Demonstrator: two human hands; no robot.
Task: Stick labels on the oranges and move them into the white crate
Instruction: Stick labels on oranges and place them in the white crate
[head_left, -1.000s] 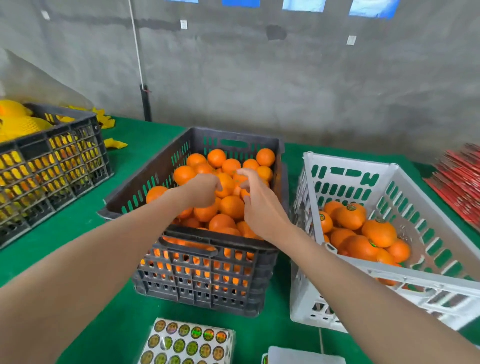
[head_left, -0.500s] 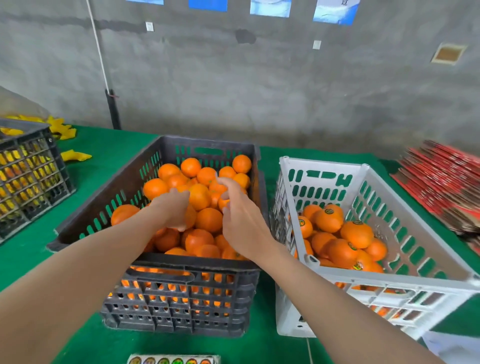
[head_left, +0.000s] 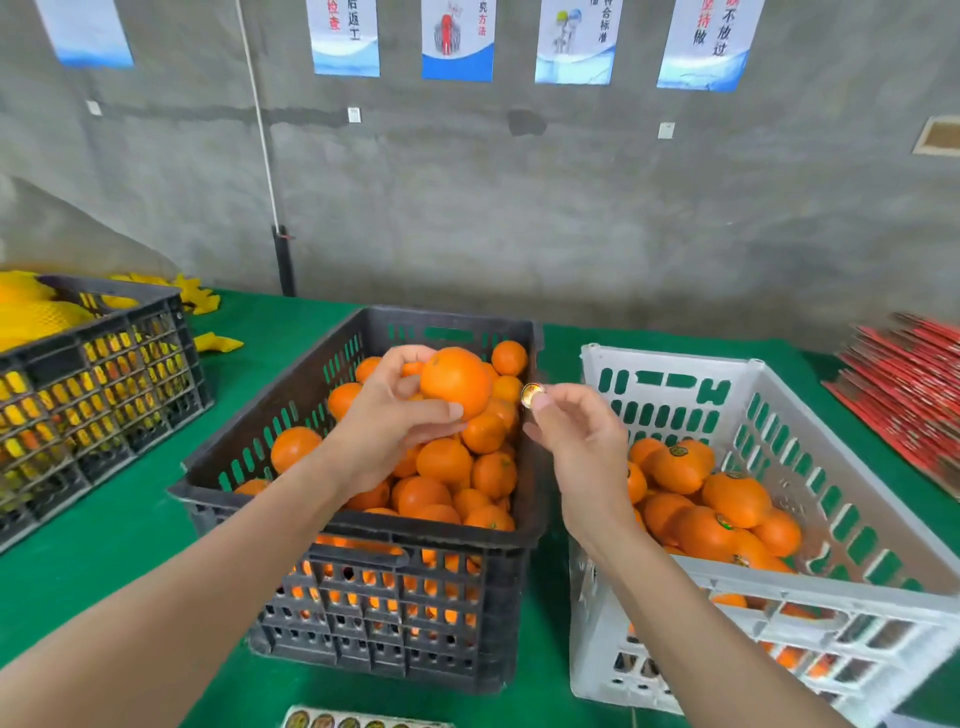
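My left hand (head_left: 387, 421) grips an orange (head_left: 454, 382) lifted above the black crate (head_left: 363, 535), which is heaped with several unlabelled oranges. Just right of that orange, my right hand (head_left: 582, 436) pinches a small round gold label (head_left: 531, 395) between thumb and finger; label and orange are a little apart. The white crate (head_left: 810, 592) stands to the right and holds several oranges with labels on top. The top edge of a label sheet (head_left: 358, 719) shows at the bottom of the view.
Everything stands on a green-covered table (head_left: 93, 566). A second black crate (head_left: 98, 384) with yellow foam nets sits at the left. A stack of red flat cartons (head_left: 909, 395) lies at the right. A grey wall with posters runs behind.
Both hands were down among the oranges in the black crate. My left hand has since lifted one orange, and my right hand has drawn back to the right with a label.
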